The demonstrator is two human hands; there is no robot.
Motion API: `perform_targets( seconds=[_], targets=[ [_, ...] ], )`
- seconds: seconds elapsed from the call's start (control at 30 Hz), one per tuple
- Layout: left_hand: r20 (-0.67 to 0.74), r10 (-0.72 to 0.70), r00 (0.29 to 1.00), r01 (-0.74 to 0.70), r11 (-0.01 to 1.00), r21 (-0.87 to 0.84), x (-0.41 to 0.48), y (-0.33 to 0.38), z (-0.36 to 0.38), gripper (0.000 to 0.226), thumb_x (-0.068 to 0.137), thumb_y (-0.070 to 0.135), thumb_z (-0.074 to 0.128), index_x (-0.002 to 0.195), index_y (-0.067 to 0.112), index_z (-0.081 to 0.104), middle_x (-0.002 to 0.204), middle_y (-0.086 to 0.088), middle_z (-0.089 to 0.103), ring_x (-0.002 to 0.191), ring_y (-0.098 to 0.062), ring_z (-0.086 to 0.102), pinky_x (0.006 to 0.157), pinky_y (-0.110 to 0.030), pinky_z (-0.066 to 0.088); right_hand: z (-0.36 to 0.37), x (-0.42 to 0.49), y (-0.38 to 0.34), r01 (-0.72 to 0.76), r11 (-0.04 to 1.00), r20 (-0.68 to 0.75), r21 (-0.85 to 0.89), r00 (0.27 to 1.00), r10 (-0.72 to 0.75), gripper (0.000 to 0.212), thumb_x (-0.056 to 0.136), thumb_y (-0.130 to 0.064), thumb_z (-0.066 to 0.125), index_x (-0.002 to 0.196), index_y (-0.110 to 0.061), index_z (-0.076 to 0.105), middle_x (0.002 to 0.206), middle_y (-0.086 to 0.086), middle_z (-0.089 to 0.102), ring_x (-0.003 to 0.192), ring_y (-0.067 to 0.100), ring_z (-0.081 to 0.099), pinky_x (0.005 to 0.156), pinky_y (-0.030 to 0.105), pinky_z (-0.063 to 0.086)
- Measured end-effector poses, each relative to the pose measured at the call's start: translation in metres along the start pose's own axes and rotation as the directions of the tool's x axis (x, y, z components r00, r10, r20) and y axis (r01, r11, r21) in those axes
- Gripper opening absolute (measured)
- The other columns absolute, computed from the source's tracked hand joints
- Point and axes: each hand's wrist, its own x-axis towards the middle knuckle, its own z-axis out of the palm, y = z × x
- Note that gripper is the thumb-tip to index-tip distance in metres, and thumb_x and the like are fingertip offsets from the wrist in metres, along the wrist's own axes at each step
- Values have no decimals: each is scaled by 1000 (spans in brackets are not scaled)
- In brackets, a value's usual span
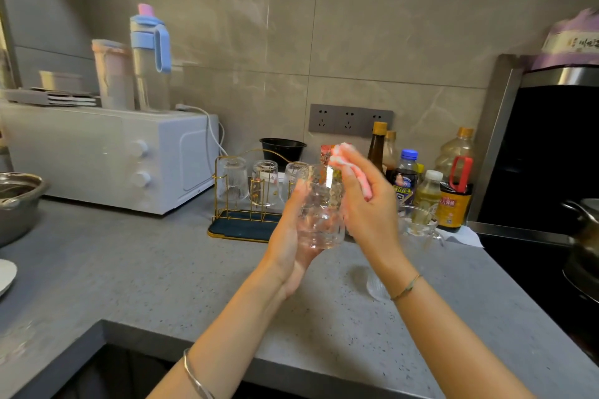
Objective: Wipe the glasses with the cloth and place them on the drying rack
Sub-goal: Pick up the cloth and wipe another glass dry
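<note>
My left hand grips a clear textured glass from the left and below, holding it above the counter. My right hand pinches a pink-and-white cloth against the glass's right rim. Behind the glass stands a gold wire drying rack on a dark tray, with three glasses upside down on it. A ribbed glass lies on the counter under my right forearm. A glass cup with a handle stands to the right.
A white microwave stands at the back left with bottles on top. Several sauce and oil bottles line the back right beside a black stove area with a pot. A metal bowl sits at far left.
</note>
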Motion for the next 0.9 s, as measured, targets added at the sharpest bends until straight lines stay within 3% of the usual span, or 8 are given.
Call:
perform_targets(
  seconds=[0.1, 0.2, 0.33, 0.43, 0.57, 0.77, 0.9],
  targets=[
    [-10, -20, 1000, 19, 999, -47, 1, -1, 2, 50, 92, 57, 46, 122, 21, 64, 114, -12, 71, 105, -23, 68, 89, -39, 51, 16, -24, 4, 104, 994, 90, -19, 991, -102, 34, 104, -23, 40, 136, -33, 49, 149, -15, 41, 142, 0, 28, 120, 38, 25],
    [1, -38, 999, 38, 998, -52, 0, 2, -2, 60, 91, 62, 42, 126, 18, 62, 116, -10, 70, 108, -22, 67, 93, -37, 50, 23, -46, 13, 269, 950, 198, -159, 951, -236, 43, 103, -29, 31, 145, -24, 41, 157, -15, 26, 149, 7, 13, 122, 38, 12],
    [31, -78, 996, 81, 990, -113, -3, 1, -6, 60, 90, 60, 44, 124, 15, 63, 119, -13, 69, 110, -23, 66, 94, -38, 49, 18, -42, 14, 385, 896, 297, -222, 902, -315, 43, 103, -26, 31, 145, -25, 39, 157, -13, 28, 150, 13, 11, 121, 49, 10],
    [63, -62, 996, 68, 992, -106, -4, 2, -6, 56, 90, 57, 48, 123, 15, 66, 119, -13, 68, 104, -22, 67, 91, -41, 50, 13, -23, 12, 309, 924, 226, -228, 939, -258, 42, 104, -27, 34, 145, -25, 40, 158, -10, 27, 150, 10, 9, 122, 46, 11],
    [61, -48, 997, 58, 983, -175, -3, 9, -4, 53, 93, 53, 47, 124, 15, 65, 115, -11, 69, 99, -21, 67, 91, -39, 49, 11, -25, 7, 162, 985, 187, -65, 971, -148, 43, 106, -17, 28, 148, -27, 30, 157, -17, 24, 148, 3, 8, 123, 42, 12],
    [66, -90, 994, 98, 987, -127, 2, 13, -6, 69, 90, 67, 40, 131, 15, 60, 126, -10, 66, 118, -23, 62, 102, -38, 45, 21, -64, 19, 316, 929, 221, -193, 937, -272, 45, 105, -29, 26, 151, -30, 25, 163, -9, 8, 151, 20, -1, 123, 42, 6],
    [89, -94, 992, 95, 995, -17, 1, 17, -7, 61, 90, 61, 45, 127, 15, 64, 124, -11, 67, 116, -23, 63, 104, -39, 45, 20, -60, 18, 374, 874, 215, -309, 923, -319, 47, 104, -25, 31, 150, -23, 30, 163, -11, 8, 151, 23, -1, 123, 40, 4]
  ],
)
